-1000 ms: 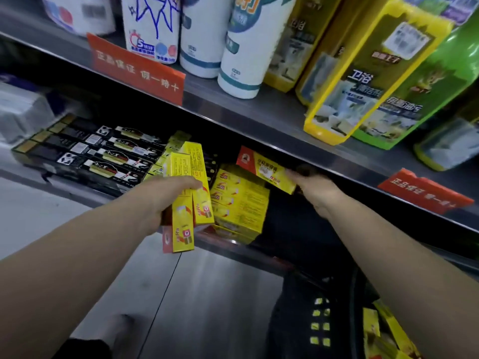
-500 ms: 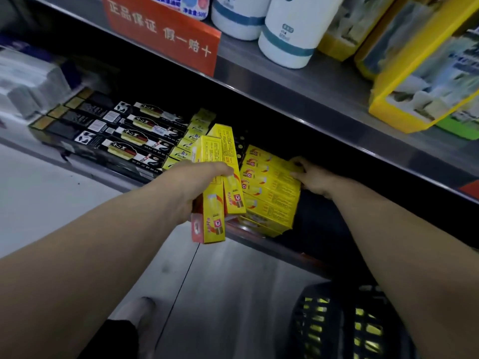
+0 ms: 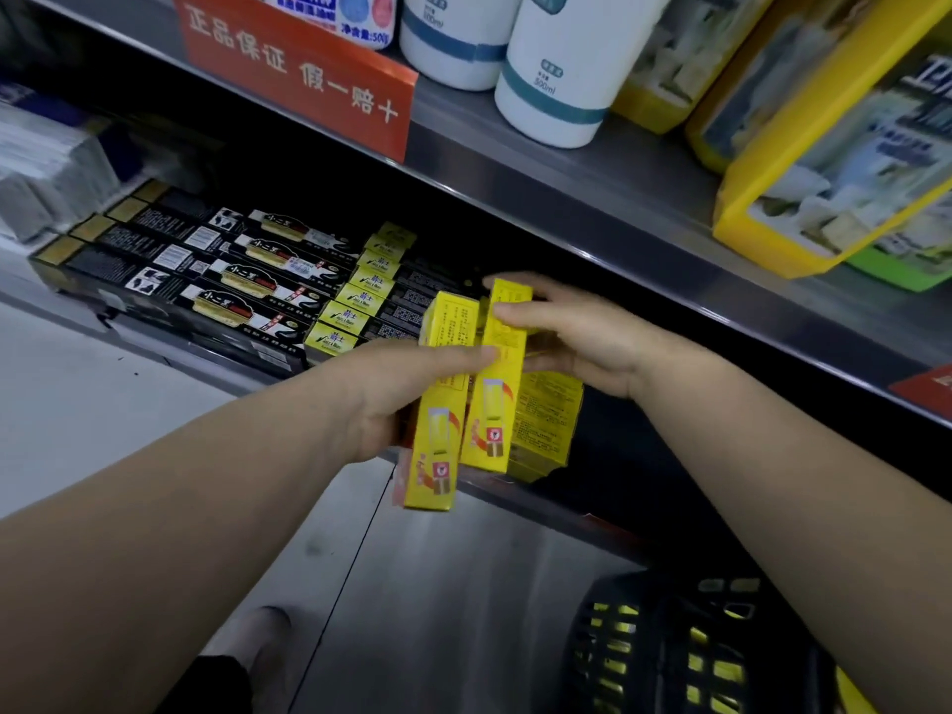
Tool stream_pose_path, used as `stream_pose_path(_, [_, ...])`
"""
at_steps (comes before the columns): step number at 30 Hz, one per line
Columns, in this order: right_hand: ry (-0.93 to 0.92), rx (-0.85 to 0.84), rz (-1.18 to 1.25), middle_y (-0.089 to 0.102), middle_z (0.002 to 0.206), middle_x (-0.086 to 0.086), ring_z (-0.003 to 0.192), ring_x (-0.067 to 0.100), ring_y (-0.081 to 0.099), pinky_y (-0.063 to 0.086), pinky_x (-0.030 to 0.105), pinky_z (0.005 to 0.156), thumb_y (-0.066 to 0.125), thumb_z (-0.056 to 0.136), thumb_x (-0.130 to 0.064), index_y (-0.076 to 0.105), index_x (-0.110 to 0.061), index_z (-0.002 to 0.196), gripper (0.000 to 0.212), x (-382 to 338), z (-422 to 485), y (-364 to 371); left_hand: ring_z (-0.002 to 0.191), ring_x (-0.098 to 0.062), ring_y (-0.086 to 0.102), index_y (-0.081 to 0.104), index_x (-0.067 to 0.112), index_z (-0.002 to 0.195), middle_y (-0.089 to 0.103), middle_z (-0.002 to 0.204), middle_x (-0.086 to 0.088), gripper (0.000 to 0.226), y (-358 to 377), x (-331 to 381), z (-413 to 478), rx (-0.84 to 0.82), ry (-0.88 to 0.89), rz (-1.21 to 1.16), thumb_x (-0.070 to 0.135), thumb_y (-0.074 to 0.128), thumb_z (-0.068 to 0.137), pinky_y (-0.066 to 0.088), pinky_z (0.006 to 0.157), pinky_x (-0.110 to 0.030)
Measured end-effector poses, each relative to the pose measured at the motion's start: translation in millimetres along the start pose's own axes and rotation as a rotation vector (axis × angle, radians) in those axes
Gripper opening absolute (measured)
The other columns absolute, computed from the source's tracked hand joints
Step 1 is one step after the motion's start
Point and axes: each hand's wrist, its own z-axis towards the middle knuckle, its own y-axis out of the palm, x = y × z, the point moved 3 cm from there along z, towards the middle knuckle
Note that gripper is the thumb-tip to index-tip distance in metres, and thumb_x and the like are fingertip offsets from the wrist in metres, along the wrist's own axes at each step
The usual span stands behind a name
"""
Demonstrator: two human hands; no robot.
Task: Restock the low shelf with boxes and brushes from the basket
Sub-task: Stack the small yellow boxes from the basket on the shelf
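Glossy yellow cardboard boxes (image 3: 492,394); brushed metal shelf (image 3: 592,198); plastic basket (image 3: 644,651).

Single head-worn view, forward and down, close on low shelf (image 3: 515,499).

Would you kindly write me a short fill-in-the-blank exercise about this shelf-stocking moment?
1. The left hand holds two tall ____ boxes.
2. The right hand pinches the box nearer the ____ edge of the picture.
3. The basket on the floor is ____.
4. The sign on the upper shelf is ____.

Answers: yellow; right; black; red

Grey tiled floor (image 3: 438,584), dim aisle.
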Motion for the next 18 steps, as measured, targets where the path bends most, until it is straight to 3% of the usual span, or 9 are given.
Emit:
stream_pose_path(2, [0.03, 0.148, 0.072, 0.063, 0.092, -0.001, 0.082, 0.009, 0.059, 0.053, 0.02, 0.071, 0.059, 0.088, -0.029, 0.06, -0.025, 0.098, 0.011, 8, 0, -23, 0.052, -0.015, 0.068, 0.065, 0.015, 0.088, 0.072, 0.062, 0.0, 0.026, -3, 1, 1, 0.088, 0.03, -0.056, 0.036, 0.072, 0.076, 0.051, 0.043, -0.026])
stream_pose_path(4, [0.048, 0.414, 0.202, 0.059, 0.085, -0.002, 0.073, 0.008, 0.054, 0.049, 0.015, 0.051, 0.058, 0.089, -0.03, 0.057, -0.027, 0.086, 0.005, 19, -1, -52, 0.055, -0.019, 0.065, 0.061, 0.013, 0.091, 0.068, 0.062, -0.003, 0.035, -10, 2, 4, 0.211, 0.036, -0.084, 0.043, 0.072, 0.075, 0.051, 0.049, -0.028])
stream_pose_path(6, [0.072, 0.607, 0.211, 0.058, 0.086, -0.003, 0.072, 0.008, 0.054, 0.047, 0.017, 0.048, 0.053, 0.093, -0.032, 0.055, -0.027, 0.088, 0.007, 34, 1, -78, 0.062, -0.023, 0.062, 0.056, 0.012, 0.097, 0.063, 0.071, -0.007, 0.04, -14, 1, 5, 0.29, 0.023, -0.108, 0.044, 0.07, 0.077, 0.051, 0.058, -0.032])
stream_pose_path(8, [0.077, 0.697, 0.185, 0.059, 0.093, -0.001, 0.075, 0.009, 0.055, 0.048, 0.019, 0.054, 0.051, 0.094, -0.034, 0.057, -0.023, 0.101, 0.014, 47, 4, -95, 0.059, -0.024, 0.059, 0.054, 0.013, 0.094, 0.058, 0.07, -0.007, 0.035, -15, 1, 5, 0.315, 0.019, -0.127, 0.041, 0.067, 0.08, 0.051, 0.061, -0.032])
stream_pose_path(12, [0.044, 0.737, 0.117, 0.057, 0.108, 0.004, 0.081, 0.01, 0.056, 0.05, 0.022, 0.064, 0.049, 0.095, -0.035, 0.052, -0.015, 0.124, 0.036, 54, 21, -105, 0.063, -0.025, 0.059, 0.053, 0.011, 0.099, 0.058, 0.076, -0.009, 0.035, -12, 2, 6, 0.322, 0.016, -0.136, 0.039, 0.065, 0.082, 0.051, 0.065, -0.034])
stream_pose_path(15, [0.059, 0.668, 0.059, 0.056, 0.103, 0.003, 0.086, 0.012, 0.056, 0.047, 0.022, 0.067, 0.05, 0.095, -0.034, 0.054, -0.021, 0.105, 0.017, 57, 37, -93, 0.058, -0.024, 0.057, 0.05, 0.012, 0.082, 0.056, 0.068, -0.008, 0.026, -9, 5, 7, 0.33, 0.028, -0.155, 0.036, 0.062, 0.085, 0.051, 0.065, -0.033])
stream_pose_path(16, [0.06, 0.637, 0.04, 0.057, 0.096, 0.001, 0.08, 0.01, 0.055, 0.046, 0.021, 0.065, 0.051, 0.095, -0.031, 0.053, -0.023, 0.093, 0.008, 58, 43, -88, 0.058, -0.024, 0.057, 0.048, 0.013, 0.079, 0.055, 0.065, -0.007, 0.027, -9, 5, 7, 0.331, 0.029, -0.162, 0.036, 0.062, 0.085, 0.052, 0.071, -0.035])
stream_pose_path(18, [0.054, 0.608, -0.024, 0.056, 0.089, 0.001, 0.07, 0.007, 0.051, 0.042, 0.018, 0.06, 0.052, 0.095, -0.025, 0.05, -0.021, 0.084, 0.012, 64, 55, -83, 0.067, -0.027, 0.06, 0.047, 0.013, 0.078, 0.056, 0.068, -0.008, 0.029, -10, 6, 8, 0.343, 0.033, -0.173, 0.038, 0.062, 0.085, 0.051, 0.086, -0.042])
